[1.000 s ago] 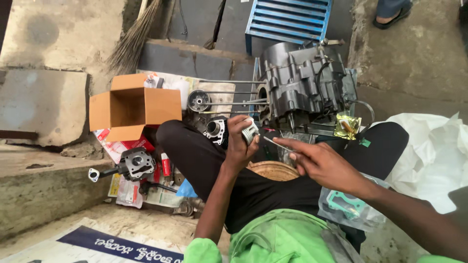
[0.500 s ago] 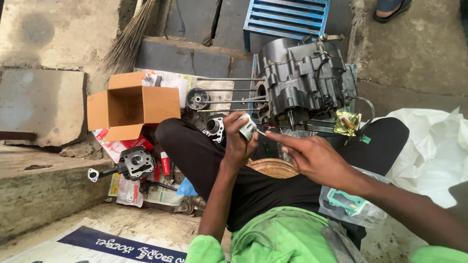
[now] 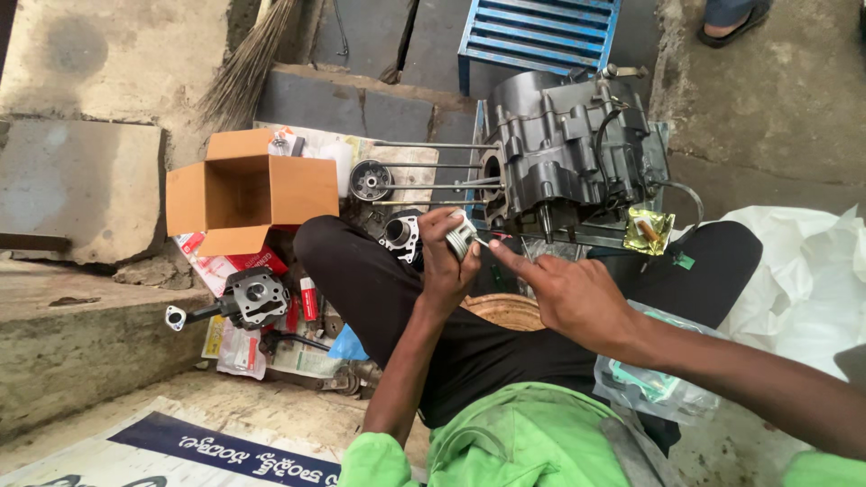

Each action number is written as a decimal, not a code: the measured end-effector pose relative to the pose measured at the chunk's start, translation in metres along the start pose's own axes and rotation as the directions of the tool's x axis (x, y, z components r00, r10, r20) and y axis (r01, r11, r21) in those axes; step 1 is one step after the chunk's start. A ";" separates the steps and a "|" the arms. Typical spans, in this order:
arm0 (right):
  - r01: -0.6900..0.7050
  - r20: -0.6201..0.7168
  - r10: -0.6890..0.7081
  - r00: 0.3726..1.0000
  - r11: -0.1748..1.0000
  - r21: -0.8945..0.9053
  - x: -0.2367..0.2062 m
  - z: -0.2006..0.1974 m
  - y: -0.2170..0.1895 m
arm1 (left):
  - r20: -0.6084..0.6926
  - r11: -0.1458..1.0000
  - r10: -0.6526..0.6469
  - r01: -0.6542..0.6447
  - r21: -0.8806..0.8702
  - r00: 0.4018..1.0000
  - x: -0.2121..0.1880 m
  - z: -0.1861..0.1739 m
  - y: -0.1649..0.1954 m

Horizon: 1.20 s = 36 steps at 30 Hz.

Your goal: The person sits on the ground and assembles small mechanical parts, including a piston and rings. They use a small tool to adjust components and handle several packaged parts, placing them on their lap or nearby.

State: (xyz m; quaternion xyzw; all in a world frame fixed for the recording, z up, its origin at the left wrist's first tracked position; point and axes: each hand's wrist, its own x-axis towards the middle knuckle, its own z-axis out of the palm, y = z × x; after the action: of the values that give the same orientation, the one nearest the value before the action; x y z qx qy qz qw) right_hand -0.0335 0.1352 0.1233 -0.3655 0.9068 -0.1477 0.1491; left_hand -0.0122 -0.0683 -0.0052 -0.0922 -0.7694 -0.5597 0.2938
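Note:
My left hand (image 3: 445,261) is closed around a small silver piston (image 3: 462,239), held above my lap. My right hand (image 3: 568,293) reaches in from the right, its index finger and thumb touching the piston's side. Just beyond both hands stands a dark grey engine block (image 3: 573,153) with long studs (image 3: 433,167) sticking out to the left. I sit cross-legged in black trousers and a green shirt.
An open cardboard box (image 3: 244,189) lies at left. Around it are a round metal part (image 3: 371,180), a cylinder head (image 3: 254,298), papers and small bottles. A blue crate (image 3: 541,32) stands behind the engine, white plastic sheeting (image 3: 803,271) at right, a broom (image 3: 248,63) at the back.
Both hands have shifted slightly up towards the engine with the piston. The right index finger has stayed at the piston's side.

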 end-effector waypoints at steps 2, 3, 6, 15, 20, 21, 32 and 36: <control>0.032 -0.005 -0.033 0.999 0.992 -0.122 -0.002 0.007 0.001 | -0.020 1.000 -0.006 0.006 0.001 1.000 -0.001 0.002 0.001; 0.048 -0.007 -0.051 0.999 0.982 -0.183 -0.003 0.009 0.001 | -0.031 1.000 -0.004 0.005 0.016 1.000 -0.001 0.003 0.001; 0.181 -0.165 -0.272 0.948 0.887 -0.425 -0.006 0.013 -0.001 | -0.050 0.999 -0.029 0.031 0.028 0.998 -0.002 0.004 0.003; 0.092 -0.088 -0.579 0.810 0.274 -0.957 -0.001 -0.015 -0.016 | -0.079 0.996 -0.082 0.084 0.019 0.993 0.000 0.003 0.006; 0.265 -0.154 -0.431 0.889 0.760 -0.594 0.016 -0.038 -0.004 | -0.107 0.999 -0.047 0.044 -0.025 0.993 0.002 0.005 0.010; 0.251 -0.138 -0.322 0.937 0.891 -0.378 0.016 -0.039 -0.003 | -0.106 0.999 -0.046 0.043 -0.027 0.993 0.002 0.005 0.011; 0.030 0.008 -0.029 1.000 0.997 -0.074 0.000 -0.022 -0.005 | -0.120 0.999 -0.025 0.030 0.043 0.993 -0.001 0.005 0.014; -0.019 0.104 0.039 0.994 0.981 -0.192 -0.003 -0.015 -0.013 | -0.115 0.997 -0.003 0.012 0.078 0.993 0.000 0.007 0.012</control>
State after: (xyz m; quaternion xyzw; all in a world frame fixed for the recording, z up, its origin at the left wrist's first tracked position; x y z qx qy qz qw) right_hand -0.0292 0.1306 0.1425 -0.3722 0.9127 -0.0382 0.1641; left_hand -0.0083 -0.0576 0.0033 -0.0454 -0.7731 -0.5343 0.3388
